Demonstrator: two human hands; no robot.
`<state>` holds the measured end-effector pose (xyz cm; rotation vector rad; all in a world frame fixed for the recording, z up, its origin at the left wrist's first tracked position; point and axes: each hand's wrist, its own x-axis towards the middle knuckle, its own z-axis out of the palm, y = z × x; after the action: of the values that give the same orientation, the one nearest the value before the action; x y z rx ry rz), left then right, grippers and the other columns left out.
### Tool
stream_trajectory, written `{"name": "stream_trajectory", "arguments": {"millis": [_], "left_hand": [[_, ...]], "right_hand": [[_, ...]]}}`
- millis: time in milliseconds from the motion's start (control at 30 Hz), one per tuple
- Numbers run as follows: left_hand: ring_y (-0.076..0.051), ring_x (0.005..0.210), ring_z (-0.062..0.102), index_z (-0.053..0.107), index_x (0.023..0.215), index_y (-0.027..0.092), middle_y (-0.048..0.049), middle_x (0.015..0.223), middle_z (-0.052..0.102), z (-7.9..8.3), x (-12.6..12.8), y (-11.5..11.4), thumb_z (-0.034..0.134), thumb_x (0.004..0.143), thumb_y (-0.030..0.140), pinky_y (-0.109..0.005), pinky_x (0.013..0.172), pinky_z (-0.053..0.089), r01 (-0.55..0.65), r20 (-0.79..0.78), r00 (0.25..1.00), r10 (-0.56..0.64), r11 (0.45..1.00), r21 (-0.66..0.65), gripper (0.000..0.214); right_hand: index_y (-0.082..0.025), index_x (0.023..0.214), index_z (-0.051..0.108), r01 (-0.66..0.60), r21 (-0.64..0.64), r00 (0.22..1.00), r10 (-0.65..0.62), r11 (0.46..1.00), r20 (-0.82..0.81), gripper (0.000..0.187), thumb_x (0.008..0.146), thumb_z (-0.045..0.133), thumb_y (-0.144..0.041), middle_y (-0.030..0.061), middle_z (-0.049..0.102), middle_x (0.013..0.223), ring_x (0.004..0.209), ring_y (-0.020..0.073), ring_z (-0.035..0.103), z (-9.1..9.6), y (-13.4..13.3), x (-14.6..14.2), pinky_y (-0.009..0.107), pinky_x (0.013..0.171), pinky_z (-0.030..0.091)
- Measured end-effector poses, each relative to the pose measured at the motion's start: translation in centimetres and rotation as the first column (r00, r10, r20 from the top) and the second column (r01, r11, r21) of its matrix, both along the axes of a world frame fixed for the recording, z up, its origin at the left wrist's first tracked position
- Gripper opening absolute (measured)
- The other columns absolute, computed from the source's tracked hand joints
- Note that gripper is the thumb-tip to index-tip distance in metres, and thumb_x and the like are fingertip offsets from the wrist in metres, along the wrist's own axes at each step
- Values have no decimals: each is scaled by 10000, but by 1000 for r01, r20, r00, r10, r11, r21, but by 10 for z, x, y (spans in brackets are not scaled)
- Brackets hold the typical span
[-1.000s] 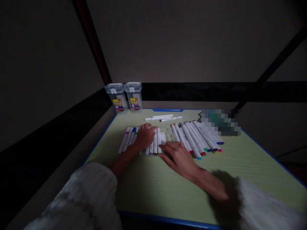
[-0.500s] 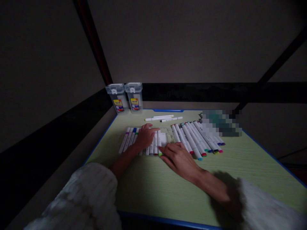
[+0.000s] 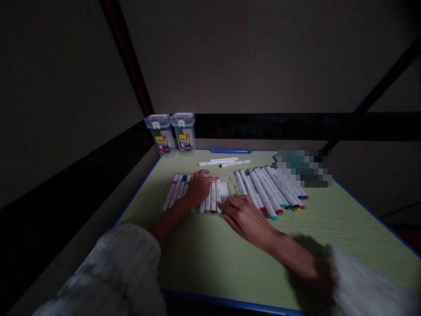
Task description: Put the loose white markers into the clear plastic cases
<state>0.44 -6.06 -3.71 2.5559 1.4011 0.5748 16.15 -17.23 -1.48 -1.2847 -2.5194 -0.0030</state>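
Observation:
A row of white markers (image 3: 208, 202) with coloured bands lies side by side in a shallow clear plastic case (image 3: 234, 189). My left hand (image 3: 199, 188) rests over the middle of the row, its thumb stretched right across the markers' far ends and hiding some of them. At the row's right end is a marker with a lime green tip (image 3: 219, 210). My right hand (image 3: 245, 217) touches this marker's near end with its fingertips; thumb and fingers are apart. A loose pile of white markers (image 3: 268, 193) with variously coloured ends lies right of the case, just beyond my right hand.
Three white markers (image 3: 226, 163) lie across the back of the pale green table (image 3: 213, 259), which has a blue edge. Two clear lidded boxes (image 3: 184, 138) stand at the back left corner. A blurred-out item (image 3: 304, 169) lies at the back right, against the pile.
Almost nothing differs. My right fingertips have shifted very slightly at the lime-tipped marker; my left hand stays in place over the row.

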Motion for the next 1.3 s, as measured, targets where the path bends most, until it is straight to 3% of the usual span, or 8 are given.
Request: {"name": "stream_trajectory", "arguments": {"millis": [867, 1300], "left_hand": [[-209, 1125, 376, 578, 1098, 246, -68, 1168, 462, 5, 0, -3, 339, 805, 124, -381, 960, 316, 30, -32, 999, -30, 1000, 3, 397], [-204, 1079, 412, 610, 1049, 227, -67, 1114, 492, 4, -1, 3, 372, 781, 126, -371, 954, 328, 39, 2, 999, -39, 999, 23, 372]], "right_hand": [[-157, 936, 628, -44, 68, 998, 48, 997, -47, 208, 867, 442, -222, 26, 596, 737, 727, 154, 539, -7, 3, 1, 309, 736, 311], [-163, 765, 647, -43, 206, 993, 64, 978, -95, 252, 872, 420, -189, 17, 590, 679, 649, 128, 500, -10, 2, -1, 295, 712, 304]]}}
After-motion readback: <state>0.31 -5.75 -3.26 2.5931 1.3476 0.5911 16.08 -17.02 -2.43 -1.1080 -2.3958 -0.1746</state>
